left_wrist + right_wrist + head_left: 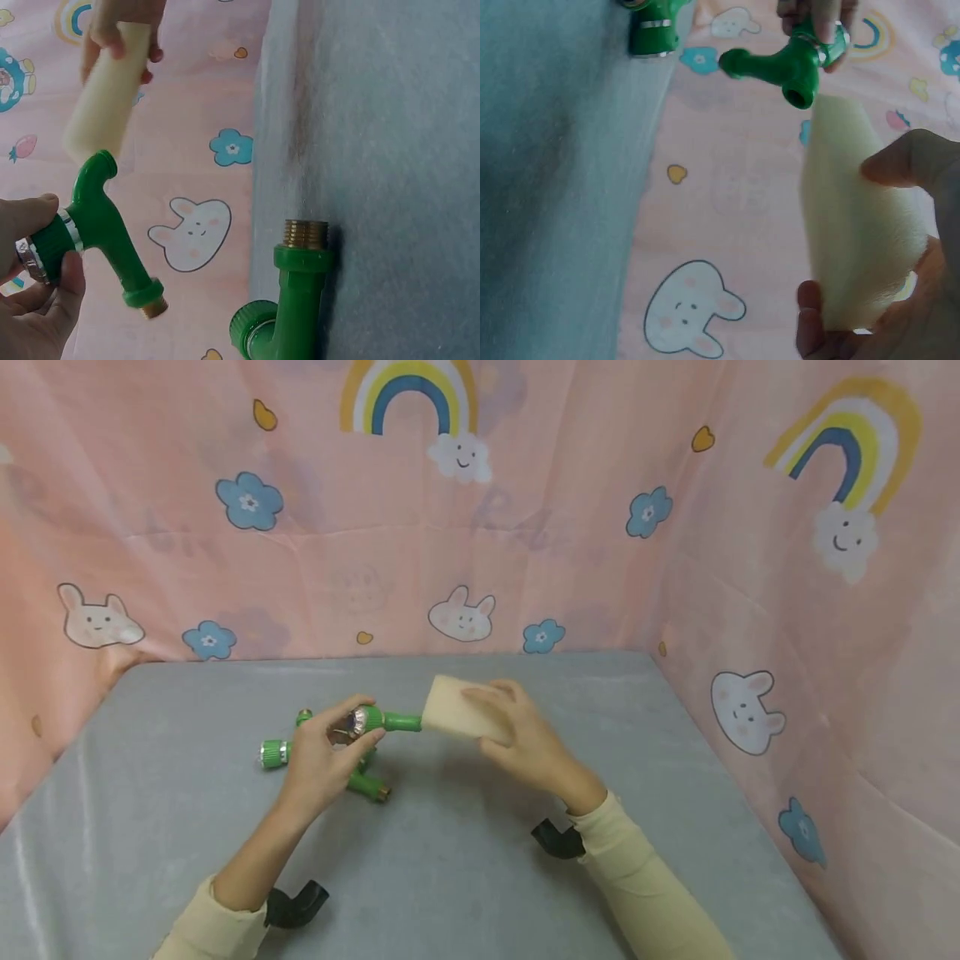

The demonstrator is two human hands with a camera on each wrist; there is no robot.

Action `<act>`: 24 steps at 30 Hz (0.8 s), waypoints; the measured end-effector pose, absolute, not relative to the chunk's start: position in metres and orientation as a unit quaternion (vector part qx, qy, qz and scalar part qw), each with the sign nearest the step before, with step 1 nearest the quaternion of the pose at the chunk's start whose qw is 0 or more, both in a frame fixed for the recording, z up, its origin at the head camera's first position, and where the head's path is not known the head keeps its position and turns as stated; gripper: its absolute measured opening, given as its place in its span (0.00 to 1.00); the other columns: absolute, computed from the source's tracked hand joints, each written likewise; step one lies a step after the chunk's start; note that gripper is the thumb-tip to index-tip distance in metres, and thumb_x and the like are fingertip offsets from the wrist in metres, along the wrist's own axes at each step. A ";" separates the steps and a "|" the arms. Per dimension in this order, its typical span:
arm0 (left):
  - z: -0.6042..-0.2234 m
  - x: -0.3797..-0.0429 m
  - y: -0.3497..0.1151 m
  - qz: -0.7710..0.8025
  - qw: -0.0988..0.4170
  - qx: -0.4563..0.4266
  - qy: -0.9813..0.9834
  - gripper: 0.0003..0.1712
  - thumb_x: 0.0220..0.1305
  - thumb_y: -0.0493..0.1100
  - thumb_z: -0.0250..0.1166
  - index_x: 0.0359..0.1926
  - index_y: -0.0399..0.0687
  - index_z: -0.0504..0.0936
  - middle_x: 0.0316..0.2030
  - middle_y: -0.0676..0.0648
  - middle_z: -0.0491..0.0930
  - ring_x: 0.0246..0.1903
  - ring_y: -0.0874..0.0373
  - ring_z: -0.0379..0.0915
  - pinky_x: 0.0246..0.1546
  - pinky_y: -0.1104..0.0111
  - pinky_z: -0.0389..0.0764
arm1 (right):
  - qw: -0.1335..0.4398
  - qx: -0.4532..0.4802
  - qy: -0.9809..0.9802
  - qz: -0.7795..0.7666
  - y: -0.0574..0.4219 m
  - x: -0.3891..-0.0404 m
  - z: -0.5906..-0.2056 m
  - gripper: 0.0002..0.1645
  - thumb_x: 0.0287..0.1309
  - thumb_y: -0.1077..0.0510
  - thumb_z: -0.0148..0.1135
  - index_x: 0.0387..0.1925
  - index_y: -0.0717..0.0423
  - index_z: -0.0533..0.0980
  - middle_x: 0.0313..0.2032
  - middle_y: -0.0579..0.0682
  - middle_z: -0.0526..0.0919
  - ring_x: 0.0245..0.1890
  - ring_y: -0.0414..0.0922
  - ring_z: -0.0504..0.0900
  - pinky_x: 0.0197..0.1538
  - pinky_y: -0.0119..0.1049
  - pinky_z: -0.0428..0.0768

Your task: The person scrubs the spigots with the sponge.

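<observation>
My left hand (pixel 315 768) pinches the round knob end of a green tap (pixel 112 225) between thumb and fingers, above the table. Its brass threaded end (pixel 155 307) shows in the left wrist view. My right hand (pixel 536 747) grips a pale yellow sponge (pixel 457 708), thumb on one side and fingers on the other. The sponge's near end is right by the tap's spout (pixel 799 96); whether they touch, I cannot tell. Under and beside my left hand lie more green taps (pixel 367 787), partly hidden by it.
A grey cloth covers the table (pixel 450 877). Pink printed curtain (pixel 570 577) hangs along the back and sides. Black curved pieces (pixel 298 906) stick out at both wrists by the cream sleeves (pixel 645 877).
</observation>
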State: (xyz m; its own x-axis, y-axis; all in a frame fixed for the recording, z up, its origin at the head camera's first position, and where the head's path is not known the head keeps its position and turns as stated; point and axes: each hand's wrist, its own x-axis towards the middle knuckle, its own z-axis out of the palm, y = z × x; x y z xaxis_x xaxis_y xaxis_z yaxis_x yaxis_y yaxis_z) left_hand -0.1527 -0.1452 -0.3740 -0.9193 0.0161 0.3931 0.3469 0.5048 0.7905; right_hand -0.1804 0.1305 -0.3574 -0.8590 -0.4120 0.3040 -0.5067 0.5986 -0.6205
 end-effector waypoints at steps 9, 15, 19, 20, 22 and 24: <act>-0.377 -0.149 -0.143 -0.498 0.143 -0.145 -0.843 0.24 0.61 0.29 0.70 0.58 0.41 0.82 0.59 0.38 0.80 0.53 0.46 0.78 0.53 0.58 0.85 | 0.045 0.314 -0.876 0.364 0.121 -0.176 -0.359 0.38 0.56 0.59 0.66 0.70 0.45 0.71 0.64 0.60 0.70 0.53 0.54 0.77 0.50 0.44 0.80; -0.377 -0.148 -0.144 -0.499 0.157 -0.156 -0.838 0.24 0.58 0.24 0.70 0.56 0.40 0.83 0.58 0.40 0.80 0.48 0.55 0.74 0.52 0.59 0.86 | 0.035 0.264 -0.897 0.352 0.130 -0.176 -0.357 0.38 0.55 0.60 0.64 0.69 0.44 0.72 0.65 0.60 0.69 0.52 0.54 0.77 0.49 0.46 0.79; -0.378 -0.146 -0.143 -0.509 0.136 -0.168 -0.833 0.24 0.58 0.25 0.70 0.56 0.41 0.83 0.58 0.41 0.80 0.48 0.61 0.73 0.53 0.63 0.85 | 0.048 0.288 -0.882 0.371 0.130 -0.177 -0.358 0.38 0.56 0.59 0.66 0.70 0.44 0.71 0.65 0.60 0.69 0.54 0.55 0.76 0.50 0.44 0.79; -0.378 -0.147 -0.143 -0.515 0.130 -0.173 -0.830 0.23 0.58 0.25 0.70 0.56 0.41 0.83 0.58 0.41 0.80 0.49 0.64 0.74 0.54 0.64 0.85 | 0.045 0.297 -0.876 0.377 0.128 -0.177 -0.359 0.38 0.57 0.59 0.66 0.71 0.44 0.71 0.65 0.60 0.68 0.55 0.55 0.75 0.50 0.43 0.79; -0.378 -0.148 -0.143 -0.530 0.123 -0.187 -0.818 0.23 0.58 0.25 0.70 0.56 0.39 0.83 0.58 0.39 0.80 0.51 0.68 0.74 0.55 0.67 0.84 | 0.035 0.313 -0.866 0.388 0.125 -0.177 -0.361 0.39 0.58 0.59 0.65 0.71 0.43 0.70 0.66 0.61 0.67 0.57 0.56 0.74 0.52 0.44 0.78; -0.379 -0.150 -0.144 -0.545 0.119 -0.196 -0.806 0.23 0.58 0.24 0.70 0.55 0.36 0.83 0.58 0.38 0.80 0.53 0.72 0.74 0.55 0.71 0.83 | 0.029 0.314 -0.864 0.393 0.124 -0.178 -0.363 0.39 0.57 0.61 0.64 0.71 0.43 0.70 0.66 0.62 0.66 0.57 0.56 0.74 0.52 0.44 0.78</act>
State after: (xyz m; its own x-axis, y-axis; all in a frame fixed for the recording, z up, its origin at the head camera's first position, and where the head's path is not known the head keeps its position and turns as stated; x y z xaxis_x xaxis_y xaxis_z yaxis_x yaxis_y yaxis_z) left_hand -0.1498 -0.1439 -0.3792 -0.8949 0.1853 0.4060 0.4458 0.3291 0.8324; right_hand -0.1783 0.1241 -0.3625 -0.8013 -0.5197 0.2962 -0.5650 0.4947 -0.6604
